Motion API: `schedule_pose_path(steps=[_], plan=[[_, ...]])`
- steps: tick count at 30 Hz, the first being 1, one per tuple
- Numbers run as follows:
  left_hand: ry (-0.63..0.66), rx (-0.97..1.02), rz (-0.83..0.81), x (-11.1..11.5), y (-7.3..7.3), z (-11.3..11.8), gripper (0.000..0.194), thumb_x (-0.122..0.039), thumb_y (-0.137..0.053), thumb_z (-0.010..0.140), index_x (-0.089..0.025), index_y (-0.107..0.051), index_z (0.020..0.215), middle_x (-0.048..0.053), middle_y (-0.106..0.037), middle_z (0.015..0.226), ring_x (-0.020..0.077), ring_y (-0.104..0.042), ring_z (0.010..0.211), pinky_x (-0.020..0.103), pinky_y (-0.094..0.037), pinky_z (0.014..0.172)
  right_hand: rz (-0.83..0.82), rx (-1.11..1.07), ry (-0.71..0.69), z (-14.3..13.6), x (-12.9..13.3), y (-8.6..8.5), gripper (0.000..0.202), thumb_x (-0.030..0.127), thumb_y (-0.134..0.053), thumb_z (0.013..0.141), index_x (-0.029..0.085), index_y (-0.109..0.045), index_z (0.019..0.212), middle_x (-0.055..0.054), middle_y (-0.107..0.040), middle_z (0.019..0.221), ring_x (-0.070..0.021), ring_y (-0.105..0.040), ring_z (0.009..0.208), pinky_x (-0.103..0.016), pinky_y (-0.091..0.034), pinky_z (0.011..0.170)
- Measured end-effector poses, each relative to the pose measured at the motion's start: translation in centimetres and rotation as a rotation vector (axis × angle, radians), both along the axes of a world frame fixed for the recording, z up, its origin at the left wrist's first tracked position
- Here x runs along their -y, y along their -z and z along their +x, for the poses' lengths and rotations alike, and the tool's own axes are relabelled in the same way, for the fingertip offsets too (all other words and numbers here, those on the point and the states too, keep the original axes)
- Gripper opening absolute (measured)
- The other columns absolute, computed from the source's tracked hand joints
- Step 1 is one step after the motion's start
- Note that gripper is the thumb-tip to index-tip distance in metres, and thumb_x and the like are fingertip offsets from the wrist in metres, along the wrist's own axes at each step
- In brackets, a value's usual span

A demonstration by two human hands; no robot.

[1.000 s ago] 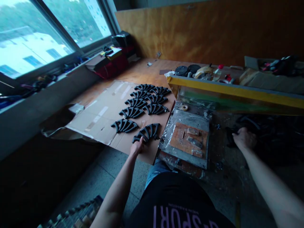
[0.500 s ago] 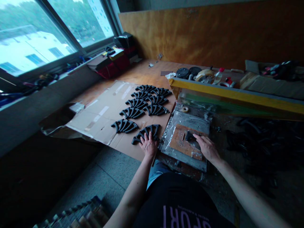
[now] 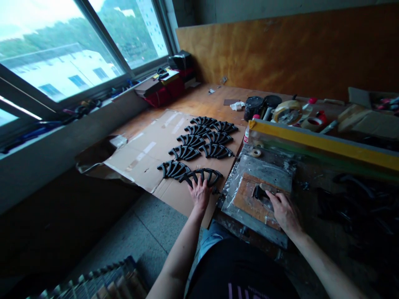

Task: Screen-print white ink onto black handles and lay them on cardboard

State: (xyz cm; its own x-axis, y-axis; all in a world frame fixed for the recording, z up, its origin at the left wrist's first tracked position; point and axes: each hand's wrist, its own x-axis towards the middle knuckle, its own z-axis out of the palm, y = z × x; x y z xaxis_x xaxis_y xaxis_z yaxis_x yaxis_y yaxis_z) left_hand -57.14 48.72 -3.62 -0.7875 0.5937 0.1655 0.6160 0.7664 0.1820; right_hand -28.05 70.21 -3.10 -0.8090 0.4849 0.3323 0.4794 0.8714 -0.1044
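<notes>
My left hand [image 3: 200,194] grips the near edge of a fan-shaped row of black curved handle-like pieces [image 3: 215,176], its fingers over and between them. This row lies on the flattened cardboard [image 3: 149,162], close against another fan of black pieces [image 3: 173,169]. Farther back are more such fans [image 3: 216,150], in two columns. My right hand [image 3: 285,211] is closed on a single dark piece [image 3: 259,192], which rests on a small wooden board [image 3: 246,197]. The fingers hide part of that piece. Under the board is a grey, stained plate [image 3: 271,168].
A roll of tape [image 3: 256,153] lies at the plate's far edge. Behind it runs a yellow-edged bar [image 3: 311,139], with jars and tape rolls [image 3: 286,112] beyond. A dark heap of pieces [image 3: 352,199] lies right. Red boxes [image 3: 165,89] stand by the window.
The view has shifted, so the scene sits farther right and lower. My left hand has pushed its row slightly away from me, nearer the neighbouring fan. My right hand stays at the board.
</notes>
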Motion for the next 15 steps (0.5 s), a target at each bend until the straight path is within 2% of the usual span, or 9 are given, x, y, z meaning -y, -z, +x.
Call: schedule_pose_path(steps=[3, 6, 9, 11, 15], plan=[[0.156, -0.018, -0.014, -0.1, -0.3, -2.1, 0.048, -0.045, -0.063, 0.083, -0.026, -0.064, 0.126, 0.011, -0.050, 0.146, 0.0419, -0.034, 0.137, 0.063, -0.021, 0.112, 0.000, -0.038, 0.015, -0.5, 0.4, -1.3, 0.043, 0.016, -0.040, 0.091, 0.026, -0.067, 0.124, -0.013, -0.063, 0.097, -0.0270, -0.059, 0.088, -0.041, -0.050, 0.077], [0.294, 0.010, -0.052, -0.7, -0.3, -4.2, 0.049, -0.046, -0.066, 0.081, -0.029, -0.064, 0.127, 0.009, -0.050, 0.146, 0.0409, -0.035, 0.138, 0.062, -0.020, 0.114, -0.082, -0.111, -0.063, -3.4, 2.0, -3.8, 0.041, 0.016, -0.041, 0.092, 0.026, -0.067, 0.122, -0.013, -0.064, 0.103, -0.0282, -0.059, 0.096, -0.045, -0.049, 0.088], [0.379, 0.022, -0.077, -1.4, -0.1, -6.0, 0.052, -0.049, -0.068, 0.079, -0.030, -0.064, 0.128, 0.007, -0.051, 0.146, 0.0407, -0.034, 0.139, 0.061, -0.023, 0.113, -0.249, -0.111, -0.247, -9.1, 4.8, -5.5, 0.036, 0.017, -0.038, 0.095, 0.023, -0.066, 0.117, -0.011, -0.067, 0.105, -0.0256, -0.058, 0.105, -0.041, -0.047, 0.095], [0.435, 0.028, -0.087, -1.6, -0.1, -6.9, 0.053, -0.050, -0.068, 0.079, -0.030, -0.064, 0.127, 0.007, -0.051, 0.146, 0.0401, -0.036, 0.138, 0.060, -0.026, 0.111, -0.355, -0.033, -0.317, -13.6, 6.7, -5.6, 0.031, 0.020, -0.040, 0.097, 0.020, -0.065, 0.115, -0.010, -0.068, 0.106, -0.0245, -0.058, 0.107, -0.038, -0.047, 0.094], [0.490, 0.072, -0.106, -1.7, 0.0, -8.1, 0.052, -0.050, -0.067, 0.080, -0.029, -0.065, 0.127, 0.008, -0.052, 0.145, 0.0393, -0.040, 0.135, 0.058, -0.030, 0.110, -0.472, 0.309, -0.297, -21.0, 8.9, -4.7, 0.028, 0.031, -0.046, 0.097, 0.014, -0.058, 0.117, -0.014, -0.070, 0.102, -0.0263, -0.062, 0.103, -0.037, -0.046, 0.088]])
